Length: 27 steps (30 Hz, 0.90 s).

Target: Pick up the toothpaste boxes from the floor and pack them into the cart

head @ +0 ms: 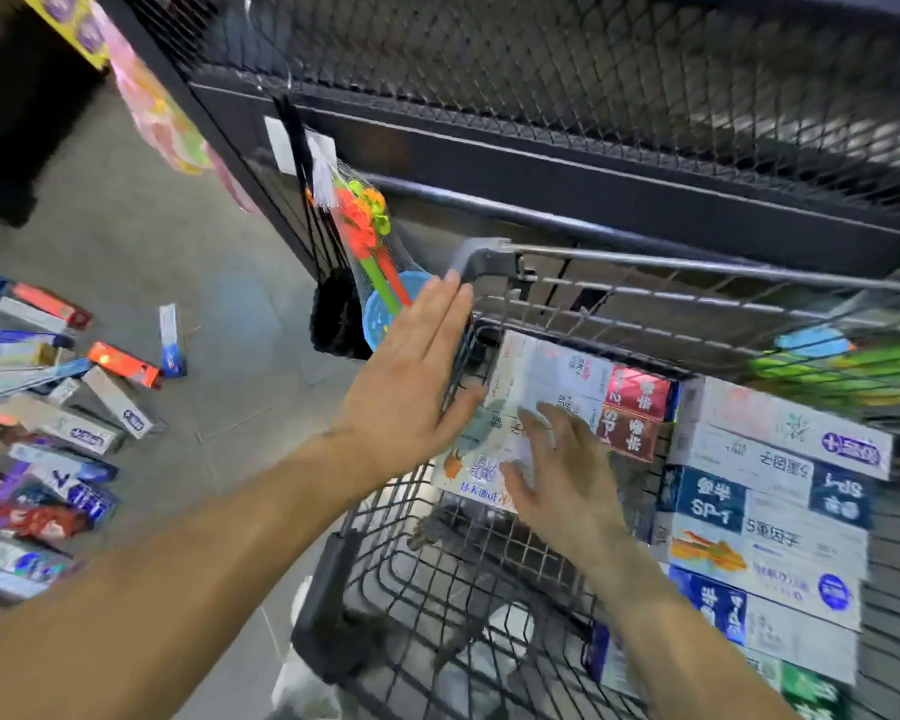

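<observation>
In the centre of the frame, the left hand [411,376] lies flat with open fingers on the cart [541,304] wall, apparently to steady it. The right hand [557,470], fingers spread, presses toothpaste boxes [552,387] into the row. More boxes [48,433] wait on the floor [178,262] at left.

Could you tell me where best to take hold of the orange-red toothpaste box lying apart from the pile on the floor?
Grip the orange-red toothpaste box across its two long sides near the middle, coming from above: it lies flat on the grey floor, long and narrow.
</observation>
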Each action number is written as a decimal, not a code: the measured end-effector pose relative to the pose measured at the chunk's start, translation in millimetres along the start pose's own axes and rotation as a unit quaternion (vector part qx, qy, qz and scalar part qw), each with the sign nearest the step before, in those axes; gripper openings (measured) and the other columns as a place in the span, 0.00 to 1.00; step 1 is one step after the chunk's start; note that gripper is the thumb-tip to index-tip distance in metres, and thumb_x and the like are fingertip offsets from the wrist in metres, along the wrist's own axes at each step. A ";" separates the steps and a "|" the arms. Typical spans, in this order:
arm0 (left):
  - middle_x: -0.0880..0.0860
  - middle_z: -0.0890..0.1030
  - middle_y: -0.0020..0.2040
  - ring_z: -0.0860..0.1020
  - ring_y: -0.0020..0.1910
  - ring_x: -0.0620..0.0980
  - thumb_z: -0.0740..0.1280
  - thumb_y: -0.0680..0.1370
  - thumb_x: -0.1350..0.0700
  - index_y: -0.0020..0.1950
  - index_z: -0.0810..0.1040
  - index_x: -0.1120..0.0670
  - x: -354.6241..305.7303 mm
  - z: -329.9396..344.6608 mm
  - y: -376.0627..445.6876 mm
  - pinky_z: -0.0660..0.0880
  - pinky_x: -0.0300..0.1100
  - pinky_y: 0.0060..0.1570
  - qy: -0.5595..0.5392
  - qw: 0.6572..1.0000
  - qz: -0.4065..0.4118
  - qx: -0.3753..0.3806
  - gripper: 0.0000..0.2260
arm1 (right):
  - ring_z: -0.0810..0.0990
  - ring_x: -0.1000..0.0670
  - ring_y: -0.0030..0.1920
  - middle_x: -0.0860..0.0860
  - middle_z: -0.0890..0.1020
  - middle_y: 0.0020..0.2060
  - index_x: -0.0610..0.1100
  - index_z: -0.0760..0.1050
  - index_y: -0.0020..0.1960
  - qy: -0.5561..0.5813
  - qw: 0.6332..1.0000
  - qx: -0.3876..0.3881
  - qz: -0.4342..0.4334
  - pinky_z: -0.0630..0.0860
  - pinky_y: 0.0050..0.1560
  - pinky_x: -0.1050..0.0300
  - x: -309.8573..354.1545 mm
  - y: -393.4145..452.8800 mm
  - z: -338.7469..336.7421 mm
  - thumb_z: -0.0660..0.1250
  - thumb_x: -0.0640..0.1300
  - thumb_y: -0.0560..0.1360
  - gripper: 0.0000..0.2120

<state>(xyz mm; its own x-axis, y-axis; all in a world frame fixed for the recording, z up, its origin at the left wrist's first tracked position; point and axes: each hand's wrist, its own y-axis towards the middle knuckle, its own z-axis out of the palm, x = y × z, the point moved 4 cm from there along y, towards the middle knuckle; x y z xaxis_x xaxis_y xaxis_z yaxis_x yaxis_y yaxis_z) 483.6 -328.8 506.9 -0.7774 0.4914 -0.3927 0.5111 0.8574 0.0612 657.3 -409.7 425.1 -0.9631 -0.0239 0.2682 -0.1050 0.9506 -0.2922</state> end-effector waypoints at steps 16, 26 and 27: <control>0.60 0.75 0.71 0.74 0.71 0.58 0.54 0.78 0.41 0.73 0.73 0.61 224.3 -180.1 -150.1 0.62 0.55 0.72 0.101 0.990 -0.103 0.001 0.32 | 0.73 0.33 0.68 0.36 0.73 0.69 0.36 0.73 0.70 -0.091 0.986 -0.098 -0.102 0.69 0.69 0.38 283.9 55.5 -134.9 0.57 0.61 0.78 0.33; 0.61 0.70 0.76 0.69 0.74 0.59 0.55 0.78 0.40 0.77 0.67 0.61 465.9 -243.3 -326.7 0.55 0.53 0.73 0.111 0.940 -0.323 0.004 0.34 | 0.75 0.36 0.68 0.37 0.75 0.69 0.37 0.76 0.67 -0.120 0.951 -0.001 -0.284 0.70 0.70 0.40 572.5 170.7 -23.3 0.59 0.61 0.75 0.33; 0.60 0.69 0.76 0.69 0.74 0.59 0.53 0.79 0.39 0.77 0.67 0.61 484.5 -242.2 -338.4 0.54 0.53 0.73 0.113 0.932 -0.346 0.007 0.34 | 0.74 0.37 0.69 0.37 0.74 0.70 0.37 0.75 0.68 -0.122 0.949 0.010 -0.289 0.70 0.71 0.40 592.0 184.2 -8.8 0.58 0.62 0.75 0.34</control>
<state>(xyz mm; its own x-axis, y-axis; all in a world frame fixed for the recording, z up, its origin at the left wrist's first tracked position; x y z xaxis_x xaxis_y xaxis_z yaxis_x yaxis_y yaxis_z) -154.8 -343.8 518.1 -0.9790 -0.1561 -0.1310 -0.1365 0.9796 -0.1477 70.0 -246.1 538.1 -0.7714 -0.6133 0.1697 -0.6361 0.7508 -0.1779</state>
